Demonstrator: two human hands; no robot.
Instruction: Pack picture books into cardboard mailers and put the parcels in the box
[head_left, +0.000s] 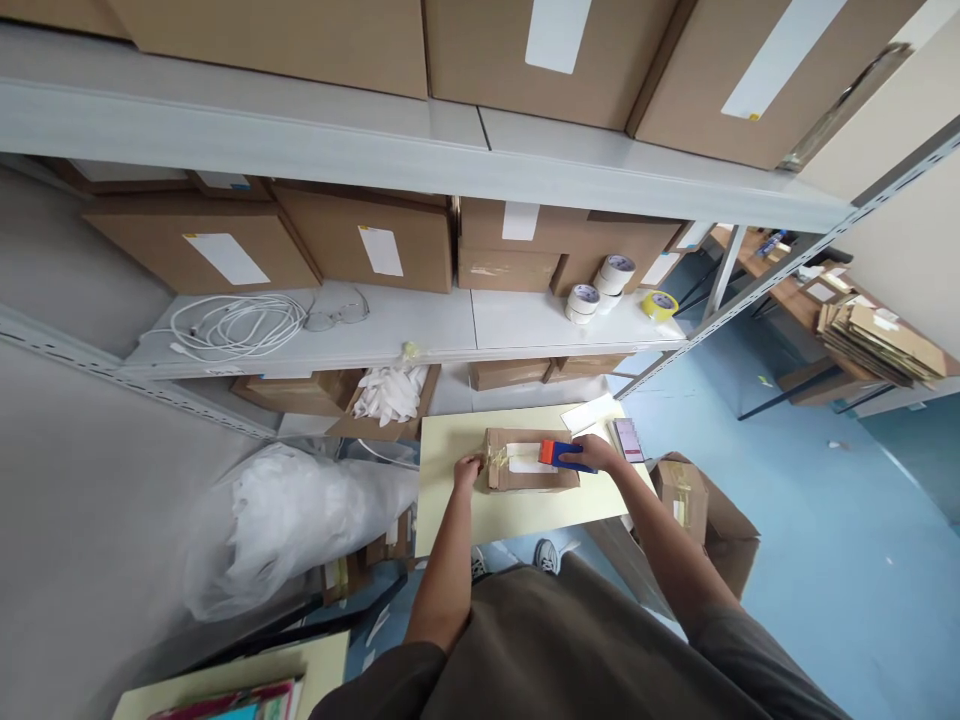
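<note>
Below the frame's centre, a taped cardboard box is set on a pale-yellow table. Over it, a blue-and-orange handheld tool is gripped by the right hand; at its left end, the left hand's closure cannot be told.

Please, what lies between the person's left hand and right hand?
In the head view, a cardboard box with a white label lies between the left hand and the right hand, which holds a blue-orange tool over it.
</note>
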